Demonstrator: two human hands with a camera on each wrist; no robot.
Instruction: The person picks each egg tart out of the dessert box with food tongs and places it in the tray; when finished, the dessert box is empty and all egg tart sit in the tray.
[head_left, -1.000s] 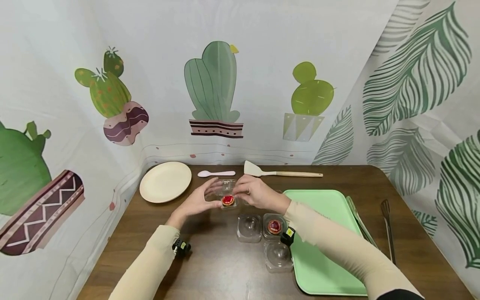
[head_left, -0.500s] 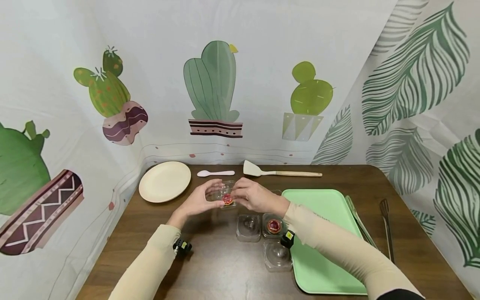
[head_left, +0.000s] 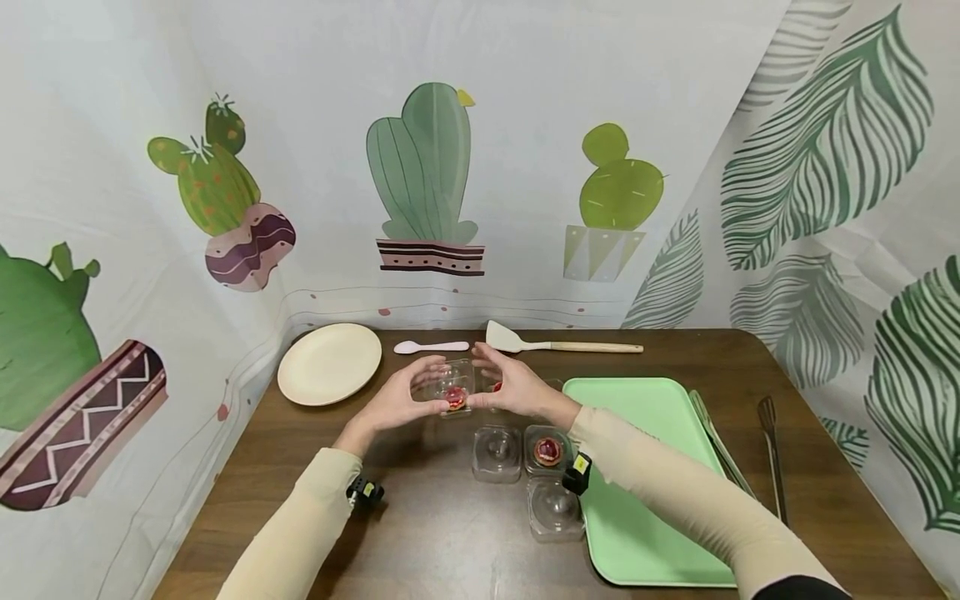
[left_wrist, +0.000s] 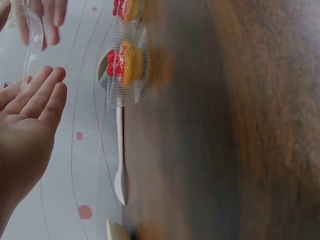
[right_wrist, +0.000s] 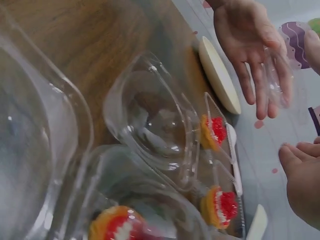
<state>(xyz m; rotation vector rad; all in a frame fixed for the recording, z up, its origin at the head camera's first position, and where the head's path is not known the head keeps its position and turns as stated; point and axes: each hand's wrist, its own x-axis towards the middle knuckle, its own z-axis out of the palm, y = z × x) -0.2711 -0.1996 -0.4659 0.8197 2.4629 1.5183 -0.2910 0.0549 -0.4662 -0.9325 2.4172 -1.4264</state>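
Note:
My left hand (head_left: 401, 398) holds a small clear plastic lid (right_wrist: 277, 82) by its edge, above a red-topped tart (left_wrist: 121, 63). In the right wrist view, the left hand's fingers lie nearly straight behind the clear plastic. My right hand (head_left: 513, 387) is spread at the lid's right side, thumb apart from its straight fingers; whether it touches the lid is hard to see. The tart sits in a clear container (left_wrist: 140, 92) on the table. A second tart (right_wrist: 220, 206) stands beside it, partly behind my right hand in the head view.
Nearer lie an open clear box half (head_left: 497, 454), a tart in a box (head_left: 548, 452) and another clear half (head_left: 556, 507). A green tray (head_left: 637, 533) and tongs (head_left: 722, 446) are at right. A plate (head_left: 330, 364), pink spoon (head_left: 431, 347) and spatula (head_left: 566, 346) line the back.
My right hand's bunched fingers have spread apart at the lid's right side, uncovering part of the second tart. The lid has shifted slightly; my left hand has hardly moved.

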